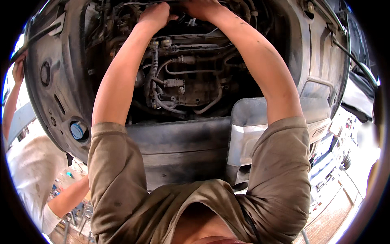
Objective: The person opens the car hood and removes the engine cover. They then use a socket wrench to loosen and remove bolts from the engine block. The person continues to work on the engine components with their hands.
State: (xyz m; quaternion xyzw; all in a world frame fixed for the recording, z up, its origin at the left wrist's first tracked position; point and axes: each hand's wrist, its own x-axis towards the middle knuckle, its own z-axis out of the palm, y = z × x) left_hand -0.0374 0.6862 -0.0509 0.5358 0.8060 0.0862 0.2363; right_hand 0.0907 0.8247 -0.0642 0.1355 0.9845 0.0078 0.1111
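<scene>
Both my arms reach far into a vehicle's dark, grimy engine bay. My left hand (156, 14) is closed at the far edge of the picture, fingers curled over and thumb pointing toward the right hand. What it grips, if anything, is hidden. Beside it, a short gap away, my right hand (202, 8) lies in shadow among the hoses, its fingers out of sight. Nearer than the hands, between my forearms, are a ribbed hose (154, 61), a grey electrical connector (174, 83), bent metal pipes and a dusty engine housing (199, 94).
A blue filler cap (77, 130) sits in the left panel. A grey and silver trim piece (243, 134) stands by my right upper arm. Support rods (353, 59) flank the bay. At left, a co-worker in a white shirt (34, 162) stands close, with one arm raised at the panel.
</scene>
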